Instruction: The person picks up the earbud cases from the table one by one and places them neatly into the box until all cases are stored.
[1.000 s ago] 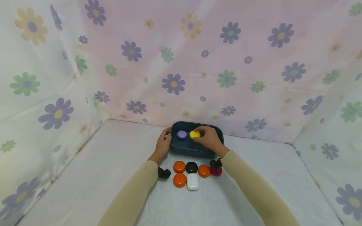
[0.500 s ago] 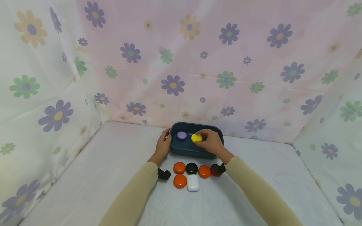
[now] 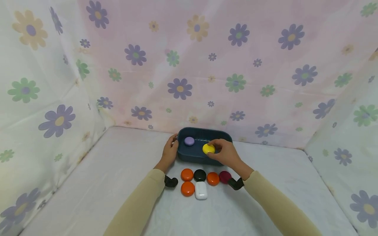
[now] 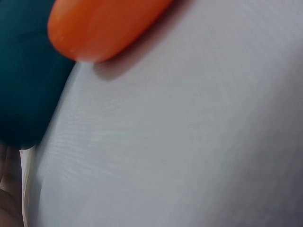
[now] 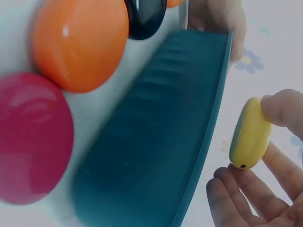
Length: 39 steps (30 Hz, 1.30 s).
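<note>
My right hand (image 3: 226, 152) pinches a glossy yellow rounded disc (image 3: 208, 148) between thumb and fingers. In the head view it overlaps the right part of a dark teal box (image 3: 189, 152); in the right wrist view the yellow disc (image 5: 252, 135) shows beyond the box's rim, with a small dark mark on its edge. Inside the box, at its left, lies a lilac disc (image 3: 189, 141). My left hand (image 3: 169, 153) rests against the box's left end with its fingers extended along the outer wall. The left wrist view shows only a sliver of that hand.
In front of the box lie orange discs (image 3: 187, 188), a black disc (image 3: 199, 175), a crimson disc (image 3: 225, 177) and a white rounded block (image 3: 201, 190). Dark wrist mounts (image 3: 236, 183) hang near them. A flowered cloth wall (image 3: 159, 98) stands close behind the box.
My right hand has moved right and toward me with the yellow disc, from the middle of the box to its near right side. The left hand has kept its place.
</note>
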Motion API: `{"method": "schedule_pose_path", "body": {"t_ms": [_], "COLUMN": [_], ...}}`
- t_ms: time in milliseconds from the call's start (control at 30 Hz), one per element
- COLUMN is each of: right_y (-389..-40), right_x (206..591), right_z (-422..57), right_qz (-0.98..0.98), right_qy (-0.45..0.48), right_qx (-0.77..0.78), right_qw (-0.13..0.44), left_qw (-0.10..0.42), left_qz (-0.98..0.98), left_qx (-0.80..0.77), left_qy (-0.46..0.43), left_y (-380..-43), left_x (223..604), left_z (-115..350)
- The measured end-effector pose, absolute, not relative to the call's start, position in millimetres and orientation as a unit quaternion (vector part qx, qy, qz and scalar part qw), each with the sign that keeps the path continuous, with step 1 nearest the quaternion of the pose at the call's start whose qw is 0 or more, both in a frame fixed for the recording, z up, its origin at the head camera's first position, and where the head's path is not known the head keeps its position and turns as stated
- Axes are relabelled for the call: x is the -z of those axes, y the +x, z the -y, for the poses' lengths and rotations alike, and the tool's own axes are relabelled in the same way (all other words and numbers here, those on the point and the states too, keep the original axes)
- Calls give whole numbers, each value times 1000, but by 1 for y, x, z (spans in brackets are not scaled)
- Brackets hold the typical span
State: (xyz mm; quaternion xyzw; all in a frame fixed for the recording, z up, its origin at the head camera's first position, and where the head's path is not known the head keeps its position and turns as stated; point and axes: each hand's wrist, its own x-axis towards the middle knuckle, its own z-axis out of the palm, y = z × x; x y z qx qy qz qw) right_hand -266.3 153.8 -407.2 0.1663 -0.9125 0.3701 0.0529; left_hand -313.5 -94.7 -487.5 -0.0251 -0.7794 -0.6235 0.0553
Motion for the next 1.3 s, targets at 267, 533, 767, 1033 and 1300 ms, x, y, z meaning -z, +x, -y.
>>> {"method": "schedule_pose_path", "body": {"t_ms": [267,533,767,1033,1300], "right_y": [-248,-230,-214,-198,-180], "right_x": [409,410,415,423,430], "right_z": [-167,-180,-187,-183,-182], "right_qz": [913,921,922,931,934], "right_qy": [176,175,185,185,175], "right_qx": [-365,-343,-333,-309,-310], "right_qw": [50,54,67,57,19], "left_qw": [57,61,62,56,55], "left_qz": [779,779,782,782,779], "left_qx": [624,623,620,621,624], "left_qy": [-26,-23,-20,-22,-27], "left_y": [-314,-314,-313,-313,-312], "left_x": [486,486,485,486,486], "left_z": [94,92,92,94,93]}}
